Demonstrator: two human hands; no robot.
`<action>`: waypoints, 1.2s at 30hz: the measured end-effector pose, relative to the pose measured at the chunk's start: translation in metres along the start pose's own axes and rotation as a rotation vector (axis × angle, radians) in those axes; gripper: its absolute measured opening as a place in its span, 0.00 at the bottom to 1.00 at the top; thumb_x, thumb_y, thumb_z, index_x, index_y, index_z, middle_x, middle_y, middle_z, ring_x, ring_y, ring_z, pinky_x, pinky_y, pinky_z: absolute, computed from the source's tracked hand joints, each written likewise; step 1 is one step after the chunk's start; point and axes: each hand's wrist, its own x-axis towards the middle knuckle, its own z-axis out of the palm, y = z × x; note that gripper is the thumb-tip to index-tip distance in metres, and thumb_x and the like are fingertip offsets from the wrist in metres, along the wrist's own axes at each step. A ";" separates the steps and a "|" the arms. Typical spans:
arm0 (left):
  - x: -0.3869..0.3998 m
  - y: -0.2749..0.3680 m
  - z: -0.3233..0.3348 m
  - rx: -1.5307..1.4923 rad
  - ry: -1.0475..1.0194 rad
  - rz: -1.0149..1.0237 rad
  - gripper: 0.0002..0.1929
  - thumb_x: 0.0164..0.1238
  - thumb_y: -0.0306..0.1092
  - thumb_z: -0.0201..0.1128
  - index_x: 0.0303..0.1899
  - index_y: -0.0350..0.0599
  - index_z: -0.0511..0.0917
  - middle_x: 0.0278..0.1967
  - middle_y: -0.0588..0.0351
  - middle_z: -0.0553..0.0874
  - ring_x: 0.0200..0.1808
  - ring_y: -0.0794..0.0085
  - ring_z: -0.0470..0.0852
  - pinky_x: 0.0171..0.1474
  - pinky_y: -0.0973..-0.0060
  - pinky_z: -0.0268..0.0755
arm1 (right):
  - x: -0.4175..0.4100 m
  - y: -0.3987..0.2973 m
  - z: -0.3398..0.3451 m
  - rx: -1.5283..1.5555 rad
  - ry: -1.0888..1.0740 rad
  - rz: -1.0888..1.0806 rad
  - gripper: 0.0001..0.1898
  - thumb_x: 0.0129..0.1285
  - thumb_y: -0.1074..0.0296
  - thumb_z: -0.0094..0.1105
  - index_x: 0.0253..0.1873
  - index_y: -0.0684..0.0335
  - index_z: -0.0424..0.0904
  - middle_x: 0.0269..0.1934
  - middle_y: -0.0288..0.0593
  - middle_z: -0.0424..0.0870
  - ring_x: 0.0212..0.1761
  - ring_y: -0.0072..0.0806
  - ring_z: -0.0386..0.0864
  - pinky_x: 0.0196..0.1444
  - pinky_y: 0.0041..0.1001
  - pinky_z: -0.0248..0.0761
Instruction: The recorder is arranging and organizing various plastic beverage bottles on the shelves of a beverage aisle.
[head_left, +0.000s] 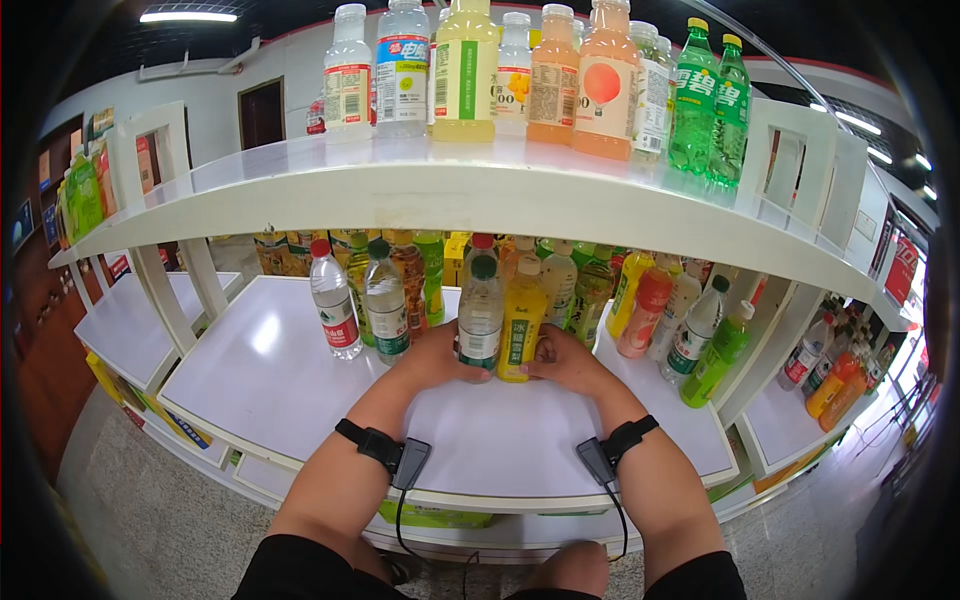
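On the middle shelf board, my left hand (437, 360) is closed around the lower part of a clear water bottle with a dark green cap (480, 315). Beside it, my right hand (561, 361) grips a yellow drink bottle with a pale cap (520, 322) low on its side. Both bottles stand upright, close together, in front of more bottles. To the left are a red-capped water bottle (335, 307) and a green-capped water bottle (387, 307). Right of my hands stand a pink drink bottle (646, 311), another green-capped water bottle (694, 334) and a light green bottle (718, 360).
Above my hands runs the thick white edge of the upper shelf (465, 196), holding several bottles, including green soda bottles (694, 105). White uprights (163, 300) flank the middle board (487, 442). A side shelf at right carries more bottles (840, 386).
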 end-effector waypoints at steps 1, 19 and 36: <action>-0.001 0.004 -0.001 -0.019 0.010 -0.013 0.47 0.47 0.43 0.92 0.70 0.35 0.79 0.60 0.44 0.92 0.61 0.57 0.91 0.67 0.64 0.82 | 0.000 0.000 0.002 0.002 0.018 0.005 0.32 0.66 0.72 0.80 0.70 0.74 0.72 0.37 0.37 0.83 0.38 0.23 0.82 0.40 0.25 0.80; 0.007 -0.008 0.014 -0.052 0.140 -0.039 0.45 0.50 0.38 0.90 0.70 0.33 0.76 0.61 0.44 0.90 0.61 0.57 0.90 0.67 0.63 0.82 | 0.002 0.002 0.001 -0.152 0.102 -0.064 0.31 0.63 0.68 0.83 0.67 0.70 0.79 0.37 0.40 0.88 0.39 0.26 0.84 0.43 0.28 0.78; 0.001 0.020 0.004 -0.011 0.262 -0.147 0.37 0.55 0.37 0.87 0.66 0.36 0.79 0.56 0.46 0.91 0.57 0.59 0.90 0.62 0.62 0.83 | -0.007 -0.038 -0.008 -0.390 0.508 -0.112 0.22 0.65 0.66 0.79 0.60 0.67 0.85 0.38 0.43 0.89 0.39 0.34 0.86 0.47 0.32 0.80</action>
